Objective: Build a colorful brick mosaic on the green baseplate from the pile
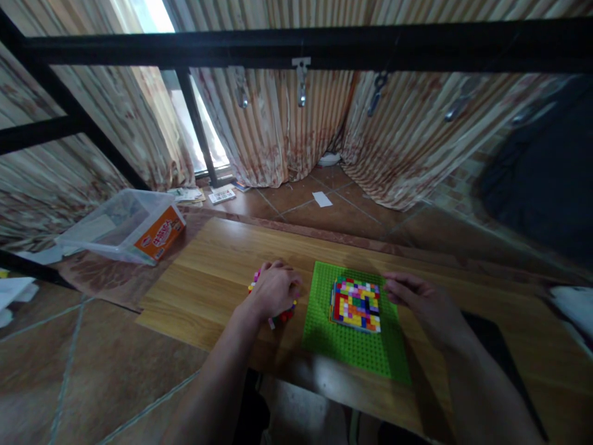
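Observation:
A green studded baseplate (354,353) lies on the wooden table in front of me. On it stands a low block of many-coloured toy bricks (356,304), with red, yellow, white and blue studs on top. My left hand (277,287) is over a small pile of loose bricks (284,316) left of the baseplate, its fingers curled and partly hiding them. Beside the baseplate's upper right edge, my right hand (412,296) has thumb and fingers pinched together. Whatever either hand holds is too small or hidden to make out.
A clear plastic bin (127,225) with an orange label stands beyond the left end of the wooden table (208,266). A dark flat object (491,346) lies at the right. Dark metal bars (269,49) with hanging clips cross in front of striped curtains.

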Available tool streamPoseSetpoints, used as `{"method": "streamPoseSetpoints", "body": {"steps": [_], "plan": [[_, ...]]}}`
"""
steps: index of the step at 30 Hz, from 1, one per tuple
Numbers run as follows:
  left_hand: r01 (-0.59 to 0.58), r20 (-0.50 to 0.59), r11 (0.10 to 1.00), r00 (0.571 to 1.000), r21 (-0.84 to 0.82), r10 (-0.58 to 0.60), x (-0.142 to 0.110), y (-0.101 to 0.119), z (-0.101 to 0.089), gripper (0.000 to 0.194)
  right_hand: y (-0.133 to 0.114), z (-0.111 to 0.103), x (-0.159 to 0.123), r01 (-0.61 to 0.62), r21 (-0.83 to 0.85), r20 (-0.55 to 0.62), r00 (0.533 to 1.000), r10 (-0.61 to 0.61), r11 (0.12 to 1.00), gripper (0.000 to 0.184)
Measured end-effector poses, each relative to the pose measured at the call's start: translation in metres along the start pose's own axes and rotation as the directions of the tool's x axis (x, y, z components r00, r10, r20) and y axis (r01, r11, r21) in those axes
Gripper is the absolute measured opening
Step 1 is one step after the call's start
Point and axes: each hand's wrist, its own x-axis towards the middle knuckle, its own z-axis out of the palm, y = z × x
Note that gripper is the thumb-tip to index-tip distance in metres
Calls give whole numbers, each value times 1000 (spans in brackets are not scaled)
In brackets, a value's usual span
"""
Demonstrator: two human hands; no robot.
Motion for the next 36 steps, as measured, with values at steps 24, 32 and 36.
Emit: {"method": "streamPoseSetpoints", "body": {"steps": [24, 32, 36], "plan": [[-24, -57, 998, 998, 65, 28, 1, 4, 6, 20, -4, 3, -2, 45, -9, -9, 999, -45, 999, 45], [-57, -18, 997, 998, 53, 58, 3, 11, 9, 22, -2, 4, 0, 51, -18, 8, 999, -51, 999, 46], [-77, -29, 997, 997, 19, 78, 6, 11, 12, 22, -2, 5, 0, 83, -32, 10, 997, -82, 996, 44]]}}
